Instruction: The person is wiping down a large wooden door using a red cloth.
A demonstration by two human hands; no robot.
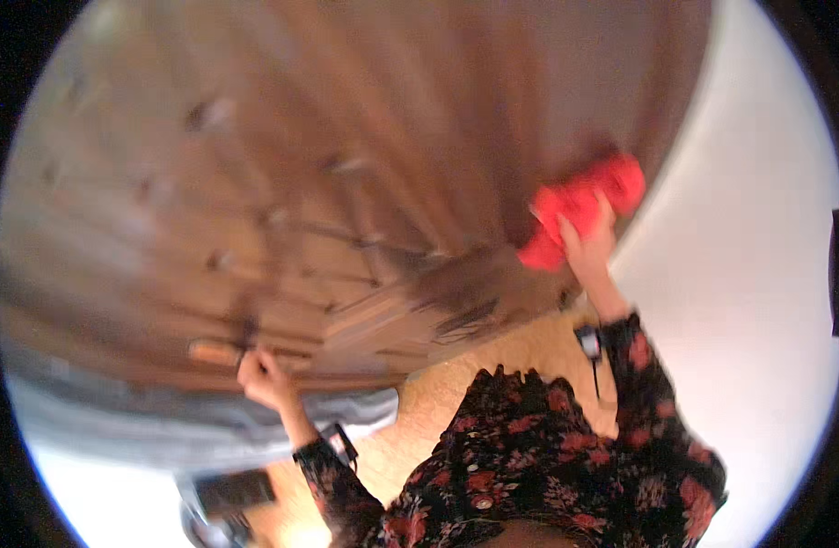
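My right hand (pixel 589 246) grips a bunched red cloth (pixel 584 202) against a large brown wooden panel (pixel 405 137), probably a door, close to its right edge. The cloth covers part of the fingers. My left hand (pixel 265 377) is at the lower left of the panel with its fingers curled. Just beyond it are an orange-brown piece (pixel 215 352) and a dark upright part, perhaps a handle. Blur hides whether the left hand holds anything. Lines and dark spots mark the panel's glossy face.
A white wall (pixel 727 274) runs along the right side. Below the panel lies a tan floor (pixel 453 377). At the lower left are a dark box-like object (pixel 234 490) and a blurred greyish object (pixel 210 527). Small devices (pixel 589 342) hang at both wrists.
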